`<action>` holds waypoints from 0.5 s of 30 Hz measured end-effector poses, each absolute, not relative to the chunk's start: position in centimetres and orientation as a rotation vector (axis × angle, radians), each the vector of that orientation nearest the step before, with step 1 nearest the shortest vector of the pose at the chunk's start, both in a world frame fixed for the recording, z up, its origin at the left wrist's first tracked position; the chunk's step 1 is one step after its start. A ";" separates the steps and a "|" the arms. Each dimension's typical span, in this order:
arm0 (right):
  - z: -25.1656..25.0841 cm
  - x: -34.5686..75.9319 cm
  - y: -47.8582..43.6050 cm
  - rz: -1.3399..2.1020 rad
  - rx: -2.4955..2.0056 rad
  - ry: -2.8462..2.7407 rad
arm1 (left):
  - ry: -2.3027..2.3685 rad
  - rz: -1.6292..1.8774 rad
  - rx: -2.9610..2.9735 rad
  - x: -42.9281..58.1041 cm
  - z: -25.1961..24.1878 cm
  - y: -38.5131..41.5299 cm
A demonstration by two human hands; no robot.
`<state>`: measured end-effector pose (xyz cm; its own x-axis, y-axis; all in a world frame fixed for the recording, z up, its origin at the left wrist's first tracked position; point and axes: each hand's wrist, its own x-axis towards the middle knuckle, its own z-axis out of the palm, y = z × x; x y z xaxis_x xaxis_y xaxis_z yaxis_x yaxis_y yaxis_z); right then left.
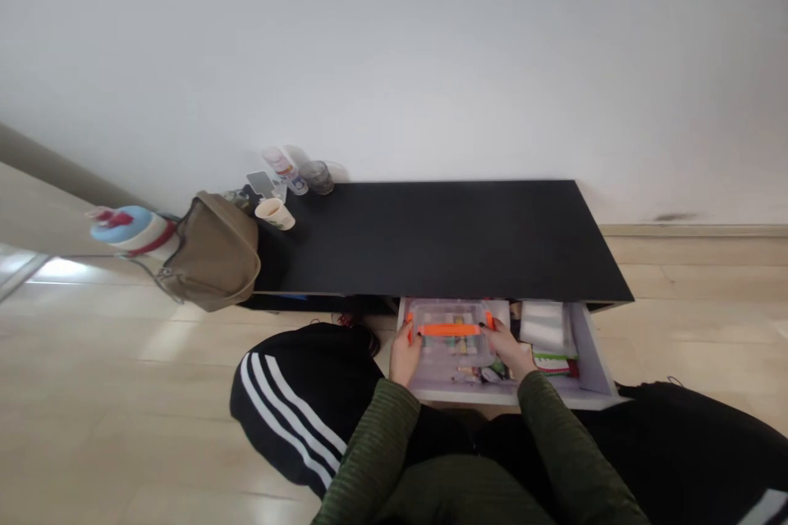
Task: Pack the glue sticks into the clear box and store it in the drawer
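A clear plastic storage box [440, 353] with an orange handle and orange side latches is held between my two hands over the pulled-out drawer [597, 361]. My left hand [405, 354] grips its left side by the latch. On the opposite side, my right hand [506, 347] has its fingers at the right latch. Small coloured items show through the lid, though I cannot make out what they are. Inside the drawer, to the right of my right hand, lie a white plastic packet [542, 326] and a green, white and red packet [552, 364].
The drawer belongs to a low black cabinet [449, 238] against a white wall. At its left end stand a paper cup [275, 214], a glass [318, 177], a spray can [286, 171] and a brown bag [215, 254] with a blue-topped bottle [132, 230]. My knees flank the drawer.
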<state>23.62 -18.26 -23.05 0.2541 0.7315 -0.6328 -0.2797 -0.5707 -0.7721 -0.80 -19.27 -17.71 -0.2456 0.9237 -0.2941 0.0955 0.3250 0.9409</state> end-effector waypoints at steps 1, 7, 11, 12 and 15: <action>-23.0 23.7 -18.4 1.434 -1.682 -0.455 | 1.617 1.065 0.969 -0.7 -17.4 -19.4; -21.9 23.8 -18.9 1.250 -1.797 -0.553 | 1.421 0.705 1.250 1.8 -15.4 -22.5; -19.5 24.0 -19.7 1.148 -1.729 -0.720 | 1.074 0.141 1.110 4.6 -15.1 -26.1; -18.7 24.0 -20.0 1.146 -1.704 -0.788 | 1.059 0.069 1.183 5.1 -15.1 -26.6; -16.3 24.0 -21.0 1.189 -1.650 -0.902 | 1.140 -0.008 1.557 6.2 -15.2 -27.3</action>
